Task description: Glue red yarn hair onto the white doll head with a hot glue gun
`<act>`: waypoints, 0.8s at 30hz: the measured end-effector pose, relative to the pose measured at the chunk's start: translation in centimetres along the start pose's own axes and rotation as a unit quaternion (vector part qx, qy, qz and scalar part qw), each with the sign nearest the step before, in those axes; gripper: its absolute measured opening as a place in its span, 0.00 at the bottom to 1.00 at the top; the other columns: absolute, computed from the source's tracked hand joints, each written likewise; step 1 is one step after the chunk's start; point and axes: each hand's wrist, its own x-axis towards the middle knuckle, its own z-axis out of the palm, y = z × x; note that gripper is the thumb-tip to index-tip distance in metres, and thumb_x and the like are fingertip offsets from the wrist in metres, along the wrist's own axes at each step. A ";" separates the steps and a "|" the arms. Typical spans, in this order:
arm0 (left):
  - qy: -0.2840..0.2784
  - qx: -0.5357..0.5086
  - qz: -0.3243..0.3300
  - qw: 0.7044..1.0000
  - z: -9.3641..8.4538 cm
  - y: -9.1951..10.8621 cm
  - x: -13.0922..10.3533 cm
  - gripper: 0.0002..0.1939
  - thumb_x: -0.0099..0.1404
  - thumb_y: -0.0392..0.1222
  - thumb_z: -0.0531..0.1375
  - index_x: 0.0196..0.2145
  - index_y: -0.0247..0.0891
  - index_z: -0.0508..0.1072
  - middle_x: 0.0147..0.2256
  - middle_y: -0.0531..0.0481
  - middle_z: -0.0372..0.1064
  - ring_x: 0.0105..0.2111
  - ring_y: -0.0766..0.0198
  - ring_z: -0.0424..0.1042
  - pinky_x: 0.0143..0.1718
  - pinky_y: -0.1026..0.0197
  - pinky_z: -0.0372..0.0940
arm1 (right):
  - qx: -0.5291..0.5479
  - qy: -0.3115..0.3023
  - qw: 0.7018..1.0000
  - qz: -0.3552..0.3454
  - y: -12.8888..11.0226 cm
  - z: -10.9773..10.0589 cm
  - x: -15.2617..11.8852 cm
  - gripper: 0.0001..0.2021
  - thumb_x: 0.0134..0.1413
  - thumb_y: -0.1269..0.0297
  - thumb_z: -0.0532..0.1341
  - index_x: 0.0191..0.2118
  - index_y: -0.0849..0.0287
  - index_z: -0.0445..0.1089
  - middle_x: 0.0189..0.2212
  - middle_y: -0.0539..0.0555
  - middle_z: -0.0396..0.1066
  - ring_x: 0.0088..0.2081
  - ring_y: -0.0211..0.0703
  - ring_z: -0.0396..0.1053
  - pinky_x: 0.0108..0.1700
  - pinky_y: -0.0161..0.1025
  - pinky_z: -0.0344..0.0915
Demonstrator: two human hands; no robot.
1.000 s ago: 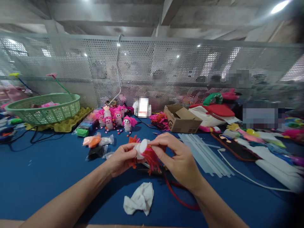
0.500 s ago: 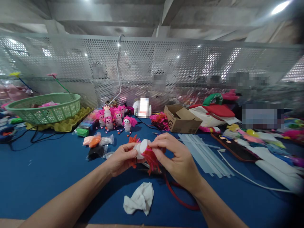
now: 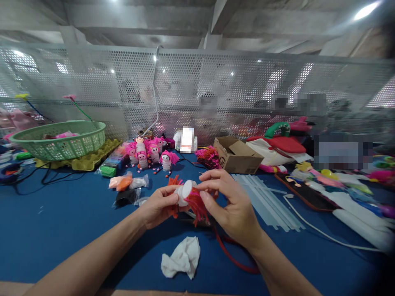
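My left hand [image 3: 162,204] is closed around a small doll [image 3: 179,196] with a white body. The doll lies tilted, and its flat round white end [image 3: 187,188] faces me. Orange and pink yarn strands [image 3: 197,204] hang from its right side, and more orange yarn sticks up behind my left fingers. At the right, beside those strands, is my right hand [image 3: 226,201]. Its fingers are bent and apart, with the thumb tip close to the yarn; I cannot tell whether it touches. Behind the doll, a dark tool with a red cord [image 3: 230,257] is partly hidden.
A crumpled white tissue [image 3: 182,258] lies in front. Several pink-haired dolls [image 3: 166,162], clay packets [image 3: 121,181], a cardboard box [image 3: 237,158] and a pink-orange yarn pile [image 3: 208,157] stand behind. Translucent glue sticks [image 3: 268,201] and a white cable [image 3: 324,236] are right; a green basket [image 3: 58,142] is left.
My right fingers have parted from their pinch at the doll's white end and drawn back slightly to the right. My left hand keeps the doll in nearly the same place.
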 end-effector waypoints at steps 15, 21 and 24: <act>0.002 -0.010 0.002 1.000 0.3 0.0 0.0 0.18 0.45 0.39 0.67 0.36 0.31 0.74 0.29 0.48 0.73 0.28 0.66 0.72 0.35 0.64 0.67 | 0.012 -0.016 1.000 -0.003 -0.3 0.0 -0.1 0.09 0.49 0.74 0.55 0.35 0.58 0.70 0.35 0.55 0.63 0.35 0.38 0.65 0.27 0.33 0.64; 0.011 -0.007 -0.001 1.000 0.2 0.0 0.0 0.19 0.44 0.39 0.67 0.36 0.31 0.74 0.29 0.47 0.73 0.28 0.66 0.72 0.34 0.66 0.67 | 0.023 -0.011 1.000 0.005 -0.4 0.0 -0.1 0.09 0.49 0.74 0.55 0.35 0.57 0.70 0.35 0.55 0.63 0.36 0.39 0.65 0.30 0.35 0.65; 0.002 -0.002 -0.005 1.000 0.1 0.0 -0.1 0.19 0.46 0.40 0.66 0.37 0.32 0.74 0.29 0.47 0.73 0.28 0.64 0.72 0.24 0.70 0.65 | 0.030 -0.004 0.999 0.009 -0.4 0.0 -0.1 0.11 0.49 0.74 0.55 0.38 0.57 0.69 0.36 0.55 0.63 0.36 0.39 0.65 0.30 0.35 0.66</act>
